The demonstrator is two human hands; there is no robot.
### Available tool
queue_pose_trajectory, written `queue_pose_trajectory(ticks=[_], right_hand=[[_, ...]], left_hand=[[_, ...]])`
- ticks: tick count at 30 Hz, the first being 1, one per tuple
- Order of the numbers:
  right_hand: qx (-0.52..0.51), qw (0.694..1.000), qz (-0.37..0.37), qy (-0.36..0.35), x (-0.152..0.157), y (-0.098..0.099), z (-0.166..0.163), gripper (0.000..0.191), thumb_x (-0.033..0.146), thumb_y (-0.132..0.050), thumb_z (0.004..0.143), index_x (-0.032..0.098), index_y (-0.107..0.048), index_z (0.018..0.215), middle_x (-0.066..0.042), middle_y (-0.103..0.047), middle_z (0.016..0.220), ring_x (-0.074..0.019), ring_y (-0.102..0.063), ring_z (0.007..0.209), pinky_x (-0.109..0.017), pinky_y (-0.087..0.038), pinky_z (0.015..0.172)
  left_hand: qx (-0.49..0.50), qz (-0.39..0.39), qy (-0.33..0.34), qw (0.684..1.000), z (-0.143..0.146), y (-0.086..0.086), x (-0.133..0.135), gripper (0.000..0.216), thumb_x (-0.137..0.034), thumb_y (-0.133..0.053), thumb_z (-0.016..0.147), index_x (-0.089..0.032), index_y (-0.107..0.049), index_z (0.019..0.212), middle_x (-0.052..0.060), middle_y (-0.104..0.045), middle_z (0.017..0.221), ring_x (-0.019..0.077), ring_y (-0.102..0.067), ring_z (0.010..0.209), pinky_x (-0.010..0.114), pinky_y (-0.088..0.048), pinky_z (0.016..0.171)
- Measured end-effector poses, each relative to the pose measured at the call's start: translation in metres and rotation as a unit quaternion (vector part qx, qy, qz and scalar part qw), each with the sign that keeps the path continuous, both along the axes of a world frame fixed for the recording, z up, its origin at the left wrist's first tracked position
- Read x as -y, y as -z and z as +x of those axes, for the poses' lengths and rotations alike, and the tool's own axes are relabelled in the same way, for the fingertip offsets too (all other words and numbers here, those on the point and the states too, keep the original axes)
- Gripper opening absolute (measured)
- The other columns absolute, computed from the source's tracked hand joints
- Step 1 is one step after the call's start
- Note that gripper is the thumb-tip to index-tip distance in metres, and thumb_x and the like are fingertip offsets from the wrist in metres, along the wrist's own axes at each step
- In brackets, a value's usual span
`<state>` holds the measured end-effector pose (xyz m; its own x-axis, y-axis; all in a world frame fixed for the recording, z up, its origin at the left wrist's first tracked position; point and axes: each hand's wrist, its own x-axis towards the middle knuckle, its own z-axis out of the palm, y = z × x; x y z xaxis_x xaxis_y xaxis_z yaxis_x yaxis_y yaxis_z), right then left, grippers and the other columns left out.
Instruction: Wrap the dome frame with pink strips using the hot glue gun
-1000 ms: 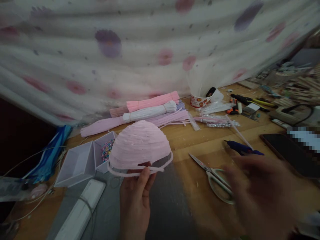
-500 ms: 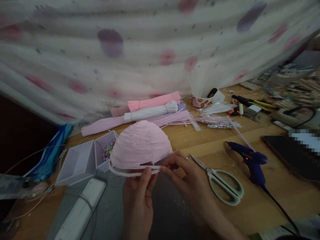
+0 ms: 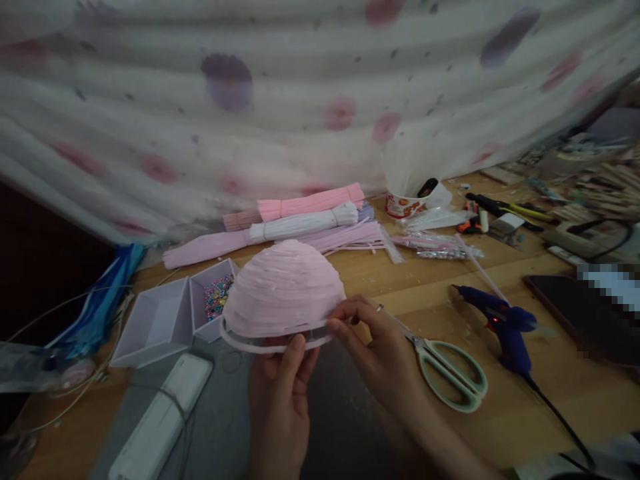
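Note:
A pink dome made of coiled fuzzy strips is held up above the wooden table. My left hand grips its lower rim from below, thumb on the front edge. My right hand pinches the dome's right rim, where a loose pink strip loops under the base. Green-handled scissors lie on the table just right of my right hand. Further right lies a blue glue gun with a red light on.
Bundles of pink, white and lilac fuzzy sticks lie at the back by a flowered curtain. White trays, one holding coloured beads, sit to the left. A white box lies near the front left. A cup, tools and a dark phone crowd the right.
My right hand came in from the lower right, away from the glue gun, and took hold of the dome's right rim. The dome stayed almost still in my left hand.

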<state>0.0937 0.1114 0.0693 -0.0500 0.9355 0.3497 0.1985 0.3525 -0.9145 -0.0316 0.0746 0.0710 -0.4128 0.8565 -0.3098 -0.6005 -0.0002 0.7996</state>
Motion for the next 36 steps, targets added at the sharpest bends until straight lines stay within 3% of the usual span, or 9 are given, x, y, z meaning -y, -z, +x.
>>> queue_pose_trajectory(ticks=[11, 16, 21, 30, 36], right_hand=[[0.019, 1.0, 0.007, 0.008, -0.001, 0.002, -0.002, 0.012, 0.022, -0.063, 0.092, 0.021, -0.063, 0.08, 0.0, -0.064, 0.079, -0.0161, -0.061, 0.074, -0.027, -0.044, 0.068], [-0.002, 1.0, -0.001, -0.016, -0.002, 0.007, 0.001, 0.014, 0.024, -0.063, 0.093, 0.021, -0.063, 0.079, 0.0, -0.063, 0.077, -0.0154, -0.059, 0.074, -0.026, -0.043, 0.067], [-0.006, 0.999, -0.002, -0.037, -0.003, 0.01, 0.001, 0.012, 0.021, -0.063, 0.093, 0.021, -0.063, 0.081, 0.0, -0.061, 0.08, -0.0145, -0.058, 0.075, -0.025, -0.043, 0.067], [-0.013, 0.998, 0.016, -0.058, -0.001, 0.014, -0.002, 0.011, 0.016, -0.064, 0.092, 0.021, -0.062, 0.082, 0.001, -0.058, 0.08, -0.0131, -0.054, 0.074, -0.023, -0.041, 0.066], [-0.016, 0.998, 0.016, -0.059, -0.002, 0.013, -0.004, 0.011, 0.015, -0.064, 0.091, 0.02, -0.062, 0.082, 0.001, -0.059, 0.08, -0.0135, -0.053, 0.072, -0.024, -0.04, 0.065]], left_hand=[[0.013, 0.006, -0.024, 1.0, 0.001, -0.005, 0.0, 0.019, -0.028, -0.088, 0.068, -0.025, -0.078, 0.084, -0.001, -0.078, 0.088, 0.0149, -0.075, 0.08, 0.018, -0.062, 0.065], [0.038, -0.028, -0.055, 0.997, -0.002, -0.009, 0.0, 0.031, -0.033, -0.095, 0.054, -0.02, -0.077, 0.077, -0.001, -0.078, 0.076, 0.0156, -0.074, 0.067, 0.021, -0.062, 0.054], [0.042, -0.034, -0.057, 0.997, -0.003, -0.012, -0.001, 0.03, -0.028, -0.094, 0.053, -0.02, -0.076, 0.075, 0.001, -0.079, 0.079, 0.016, -0.074, 0.065, 0.024, -0.063, 0.054], [0.032, -0.057, -0.078, 0.995, -0.007, -0.012, -0.003, 0.034, -0.029, -0.097, 0.043, -0.018, -0.071, 0.061, -0.003, -0.071, 0.056, 0.0129, -0.068, 0.052, 0.025, -0.062, 0.05], [0.01, -0.033, -0.061, 0.998, -0.01, -0.008, -0.001, 0.026, -0.029, -0.093, 0.057, -0.021, -0.073, 0.072, -0.004, -0.074, 0.064, 0.0151, -0.073, 0.061, 0.021, -0.062, 0.055]])
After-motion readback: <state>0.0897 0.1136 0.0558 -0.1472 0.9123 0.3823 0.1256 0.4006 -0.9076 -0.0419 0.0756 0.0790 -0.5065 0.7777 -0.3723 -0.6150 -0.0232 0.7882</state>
